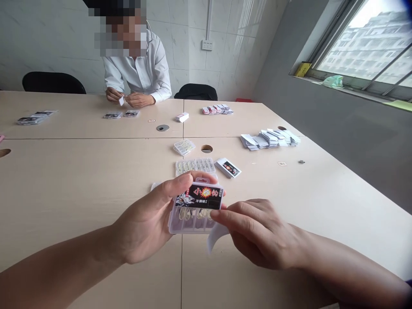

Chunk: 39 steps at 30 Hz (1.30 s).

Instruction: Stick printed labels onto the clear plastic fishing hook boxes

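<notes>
My left hand (148,219) grips a clear plastic box (189,223) from its left side, thumb at the top edge and fingers behind it. A black label with red and white print (207,197) lies across the upper part of the box, and small hooks show in the compartments below. My right hand (257,231) is closed on a curled white paper (217,235), with the index finger touching the box near the label's lower right. Just behind are an open compartment box (195,165) and a stack of labels (228,168).
Across the table (80,180) sits a person in a white shirt (138,71), handling a small white piece. White card piles (270,139), red-edged packs (217,109), another clear box (184,147) and labelled boxes (37,117) lie farther off. A round hole (207,149) is in the tabletop.
</notes>
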Motion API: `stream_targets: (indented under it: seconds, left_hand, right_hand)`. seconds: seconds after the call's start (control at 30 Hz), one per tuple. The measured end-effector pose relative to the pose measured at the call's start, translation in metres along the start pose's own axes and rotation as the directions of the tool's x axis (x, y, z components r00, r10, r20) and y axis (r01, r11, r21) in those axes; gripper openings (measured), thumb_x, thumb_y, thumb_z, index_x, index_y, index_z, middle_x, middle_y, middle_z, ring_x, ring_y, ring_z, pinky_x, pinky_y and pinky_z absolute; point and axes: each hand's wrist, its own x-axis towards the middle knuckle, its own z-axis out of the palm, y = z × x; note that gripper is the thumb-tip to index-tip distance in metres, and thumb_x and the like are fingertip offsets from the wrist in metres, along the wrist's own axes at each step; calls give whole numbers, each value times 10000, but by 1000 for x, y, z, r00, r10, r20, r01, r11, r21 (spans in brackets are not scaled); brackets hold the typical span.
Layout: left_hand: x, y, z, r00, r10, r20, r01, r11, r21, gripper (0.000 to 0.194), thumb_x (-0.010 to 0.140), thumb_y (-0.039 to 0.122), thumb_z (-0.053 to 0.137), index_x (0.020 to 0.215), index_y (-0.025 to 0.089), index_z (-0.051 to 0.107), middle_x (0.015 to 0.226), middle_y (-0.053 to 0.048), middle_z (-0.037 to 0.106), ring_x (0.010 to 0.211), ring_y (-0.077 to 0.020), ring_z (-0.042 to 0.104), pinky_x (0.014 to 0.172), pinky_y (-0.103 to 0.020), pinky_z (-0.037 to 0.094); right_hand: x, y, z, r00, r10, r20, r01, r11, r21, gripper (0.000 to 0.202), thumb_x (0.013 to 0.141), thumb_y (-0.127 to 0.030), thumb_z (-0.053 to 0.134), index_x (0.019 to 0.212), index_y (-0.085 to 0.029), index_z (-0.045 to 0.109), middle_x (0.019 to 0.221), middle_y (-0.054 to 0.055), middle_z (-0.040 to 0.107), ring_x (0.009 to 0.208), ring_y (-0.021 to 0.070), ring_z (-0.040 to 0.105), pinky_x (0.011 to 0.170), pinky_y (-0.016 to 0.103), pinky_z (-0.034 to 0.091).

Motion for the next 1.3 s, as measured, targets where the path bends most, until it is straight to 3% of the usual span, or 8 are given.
stream_targets:
  seconds: [0.4,0.6,0.8,0.93,1.03,1.2,1.3]
  left_hand:
    - [-12,1,5,1000,1,-13,-1,1000,9,381,851,520,719,1062,210,788,1016,-58,806,937,-195,731,800,-258,607]
    - [-9,0,6,999,3,-38,-3,1000,16,406,812,549,748,1046,219,788,990,-48,797,904,-189,720,780,-252,599]
    - [-6,1,8,1000,6,-12,-6,999,39,405,795,548,765,1025,214,768,980,-62,788,954,-210,723,791,-262,591]
    - [-6,2,7,999,22,-43,-22,1000,6,397,799,531,773,1037,213,760,958,-44,789,878,-170,726,772,-253,599]
    - [-8,1,7,999,28,-41,-29,999,-21,383,827,518,757,1057,212,747,986,-51,793,930,-186,738,820,-281,600]
    - [-8,1,8,999,24,-26,-25,999,-27,385,885,493,696,1111,181,692,979,-90,794,989,-226,748,852,-304,582]
    - [-7,2,11,998,6,-63,-5,1000,18,372,838,381,765,1140,208,633,982,-85,791,935,-223,757,834,-314,571]
  right_hand:
    - [1,-6,-4,990,90,-110,-87,996,35,354,898,29,454,1237,-38,534,760,42,670,569,126,511,506,262,407]
    - [2,-5,-5,994,77,-78,-72,995,69,431,889,32,457,1313,-32,502,800,43,693,581,124,524,527,254,434]
    - [-1,-7,-8,984,144,-103,-140,989,42,472,896,38,476,1357,-61,480,769,7,649,591,122,521,545,250,432]
    - [-3,-6,-4,998,57,-31,-56,998,27,490,887,29,465,1371,-52,468,745,15,639,574,140,505,510,271,401]
    - [-4,-6,-1,999,43,14,-44,999,8,479,889,16,456,1364,-44,470,708,7,619,559,148,499,492,282,375]
    - [-1,-9,-4,999,9,39,-11,999,42,414,858,17,438,1245,-97,533,708,12,647,564,142,544,520,271,433]
    - [1,-11,-6,998,-28,54,25,998,60,422,827,28,431,1214,-100,537,711,21,677,560,139,575,519,268,456]
